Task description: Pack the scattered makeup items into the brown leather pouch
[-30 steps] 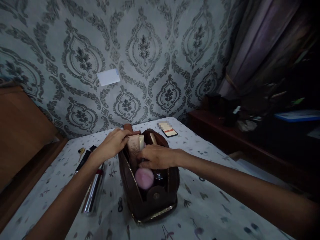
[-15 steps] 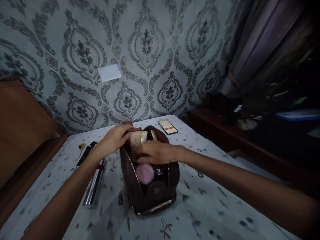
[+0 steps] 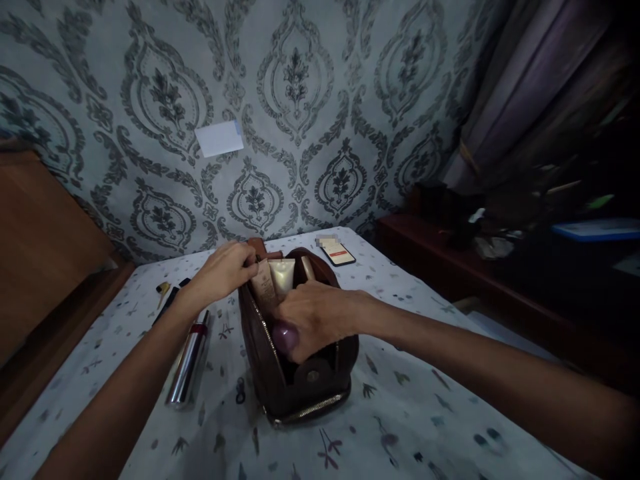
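left hand (image 3: 225, 270) reaches in from the left, fingers curled on the far rim of the brown toiletry bag (image 3: 300, 380) on the bed; right hand (image 3: 315, 320) dips inside, fingers closed round a pink ball (image 3: 284, 335)

The mouth of the brown bag (image 3: 280, 373) is crowded: two tubes (image 3: 274, 283) stand at its far end and the right hand (image 3: 313, 319) covers the middle. Left of the bag, a silver bottle (image 3: 187, 360) blocks the cloth. The lower right of the frame is open tablecloth (image 3: 425, 413).
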`<state>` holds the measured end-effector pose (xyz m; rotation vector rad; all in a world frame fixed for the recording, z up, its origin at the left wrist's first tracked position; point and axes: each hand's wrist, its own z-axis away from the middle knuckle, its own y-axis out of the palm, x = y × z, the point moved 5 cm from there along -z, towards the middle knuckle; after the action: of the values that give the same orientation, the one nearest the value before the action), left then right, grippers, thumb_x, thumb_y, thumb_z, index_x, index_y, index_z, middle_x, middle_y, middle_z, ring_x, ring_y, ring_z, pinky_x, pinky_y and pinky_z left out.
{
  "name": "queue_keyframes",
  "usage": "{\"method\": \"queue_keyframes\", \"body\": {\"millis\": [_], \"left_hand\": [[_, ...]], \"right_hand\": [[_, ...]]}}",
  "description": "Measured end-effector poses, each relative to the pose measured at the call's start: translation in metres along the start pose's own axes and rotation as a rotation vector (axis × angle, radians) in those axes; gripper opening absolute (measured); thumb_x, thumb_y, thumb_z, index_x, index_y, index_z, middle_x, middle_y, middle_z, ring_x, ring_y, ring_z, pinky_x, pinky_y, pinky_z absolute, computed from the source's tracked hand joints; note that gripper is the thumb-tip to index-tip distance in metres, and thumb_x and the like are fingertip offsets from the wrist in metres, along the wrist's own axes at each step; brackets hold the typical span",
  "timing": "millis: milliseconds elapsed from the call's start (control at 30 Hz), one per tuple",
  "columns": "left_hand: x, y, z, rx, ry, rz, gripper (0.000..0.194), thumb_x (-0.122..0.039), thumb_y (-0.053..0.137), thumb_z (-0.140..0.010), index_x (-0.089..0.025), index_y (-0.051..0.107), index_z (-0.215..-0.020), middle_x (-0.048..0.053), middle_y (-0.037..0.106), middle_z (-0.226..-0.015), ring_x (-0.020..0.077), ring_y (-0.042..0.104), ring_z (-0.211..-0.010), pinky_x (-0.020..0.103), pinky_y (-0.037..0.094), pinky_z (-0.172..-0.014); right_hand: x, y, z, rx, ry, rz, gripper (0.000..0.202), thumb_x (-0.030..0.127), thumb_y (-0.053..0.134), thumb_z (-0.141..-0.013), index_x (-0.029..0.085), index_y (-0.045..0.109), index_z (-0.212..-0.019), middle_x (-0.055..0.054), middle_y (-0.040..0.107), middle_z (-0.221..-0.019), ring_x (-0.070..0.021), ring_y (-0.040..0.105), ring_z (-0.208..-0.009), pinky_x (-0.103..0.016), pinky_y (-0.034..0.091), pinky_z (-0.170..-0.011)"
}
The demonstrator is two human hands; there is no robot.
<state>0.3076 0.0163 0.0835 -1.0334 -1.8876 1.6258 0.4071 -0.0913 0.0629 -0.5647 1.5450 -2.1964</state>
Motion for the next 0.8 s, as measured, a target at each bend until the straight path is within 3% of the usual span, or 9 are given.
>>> {"method": "queue_keyframes", "body": {"millis": [300,500,800], "left_hand": [[-0.001,0.003,0.002,0.013,0.03,-0.034,0.017,-0.024,0.048,-0.083,-0.023,0.045,-0.066,0.002,0.055,-0.071,0.0229,0.054,-0.078,0.034,0.039,-0.07],[0.001,0.007,0.002,-0.009,0.017,-0.049,0.018,-0.032,0.045,-0.089,-0.021,0.053,-0.076,0.005,0.061,-0.081,0.0247,0.057,-0.084,0.036,0.042,-0.075],[-0.003,0.009,0.003,-0.033,0.035,-0.076,0.025,-0.033,0.042,-0.094,-0.018,0.062,-0.09,0.008,0.067,-0.092,0.027,0.061,-0.092,0.039,0.047,-0.084]], "right_hand": [[-0.008,0.008,-0.004,-0.046,-0.06,-0.006,0.031,0.042,0.061,-0.077,0.014,0.073,-0.082,-0.005,0.067,-0.069,-0.0176,0.057,-0.061,-0.028,0.028,-0.053],[-0.014,0.01,-0.004,-0.001,-0.072,-0.047,0.047,0.053,0.07,-0.076,0.016,0.071,-0.105,-0.004,0.069,-0.082,-0.0208,0.062,-0.076,-0.027,0.029,-0.058],[-0.015,0.007,0.001,-0.012,-0.045,-0.036,0.054,0.058,0.072,-0.081,0.014,0.069,-0.111,-0.006,0.071,-0.09,-0.0215,0.063,-0.081,-0.027,0.029,-0.06]]}}
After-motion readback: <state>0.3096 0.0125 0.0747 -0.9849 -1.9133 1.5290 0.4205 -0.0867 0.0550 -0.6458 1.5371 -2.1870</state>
